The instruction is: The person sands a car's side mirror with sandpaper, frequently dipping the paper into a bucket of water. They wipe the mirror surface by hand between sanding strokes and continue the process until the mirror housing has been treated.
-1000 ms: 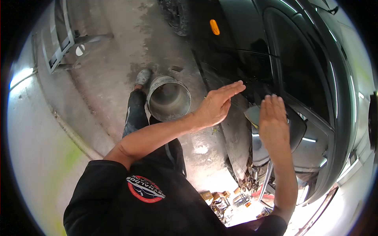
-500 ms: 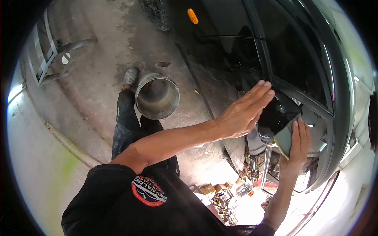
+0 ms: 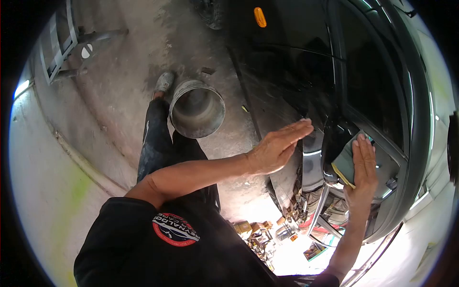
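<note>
My right hand lies with its fingers flat on a thin grey-green pad with a yellow edge, which looks like a sanding pad. It presses the pad against the glossy black side mirror housing of a black car. My left hand is held in the air left of the mirror, empty, its fingers stretched out and the thumb apart. What lies under the pad is hidden.
The black car's door fills the upper right. On the concrete floor, a round bucket stands beside my foot. A metal frame is at the upper left. Boxes and clutter lie at the bottom, near bright light.
My left hand has come off the mirror area and moved left and down. My right hand and the pad have shifted slightly over the mirror housing. The whole view has moved a little.
</note>
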`<move>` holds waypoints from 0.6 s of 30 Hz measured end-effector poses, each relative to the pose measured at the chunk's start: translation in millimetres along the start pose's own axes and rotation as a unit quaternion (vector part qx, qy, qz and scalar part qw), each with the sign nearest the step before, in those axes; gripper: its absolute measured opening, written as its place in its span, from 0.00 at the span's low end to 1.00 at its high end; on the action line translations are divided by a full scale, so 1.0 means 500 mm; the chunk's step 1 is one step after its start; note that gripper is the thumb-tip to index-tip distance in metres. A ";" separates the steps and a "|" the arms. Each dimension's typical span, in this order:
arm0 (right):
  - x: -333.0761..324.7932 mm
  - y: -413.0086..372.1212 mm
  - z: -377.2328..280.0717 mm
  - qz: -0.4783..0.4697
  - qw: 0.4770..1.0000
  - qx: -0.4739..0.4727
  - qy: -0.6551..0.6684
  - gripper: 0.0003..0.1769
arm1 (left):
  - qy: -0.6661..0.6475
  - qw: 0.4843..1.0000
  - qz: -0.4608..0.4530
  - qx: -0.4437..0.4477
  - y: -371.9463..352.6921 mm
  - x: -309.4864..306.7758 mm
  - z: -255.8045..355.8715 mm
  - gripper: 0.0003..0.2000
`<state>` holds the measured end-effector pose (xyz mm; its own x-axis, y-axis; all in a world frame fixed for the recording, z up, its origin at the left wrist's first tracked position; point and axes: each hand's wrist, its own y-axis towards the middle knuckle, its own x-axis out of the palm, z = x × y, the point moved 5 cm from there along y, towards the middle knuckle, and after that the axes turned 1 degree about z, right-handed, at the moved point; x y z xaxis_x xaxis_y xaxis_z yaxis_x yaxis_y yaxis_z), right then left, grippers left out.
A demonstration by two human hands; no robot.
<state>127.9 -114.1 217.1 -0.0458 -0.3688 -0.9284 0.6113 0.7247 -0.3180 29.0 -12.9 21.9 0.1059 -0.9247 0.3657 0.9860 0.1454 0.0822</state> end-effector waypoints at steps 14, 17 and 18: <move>0.098 0.040 -0.177 0.012 0.978 0.073 0.194 0.32 | -0.059 0.995 0.004 -0.075 -0.051 -0.113 -0.036 0.22; 0.188 0.038 -0.213 0.062 0.932 0.219 0.283 0.29 | -0.089 0.994 0.038 -0.056 -0.084 -0.128 -0.021 0.33; 0.220 0.039 -0.222 0.083 0.917 0.261 0.292 0.28 | -0.097 0.993 0.051 -0.045 -0.080 -0.137 -0.013 0.38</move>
<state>46.9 -76.0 87.6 -0.2392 0.2057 -0.9489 0.9357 0.3097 -0.1688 -16.7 42.4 -12.6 0.1879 -0.8203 0.5401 0.9798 0.1948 -0.0450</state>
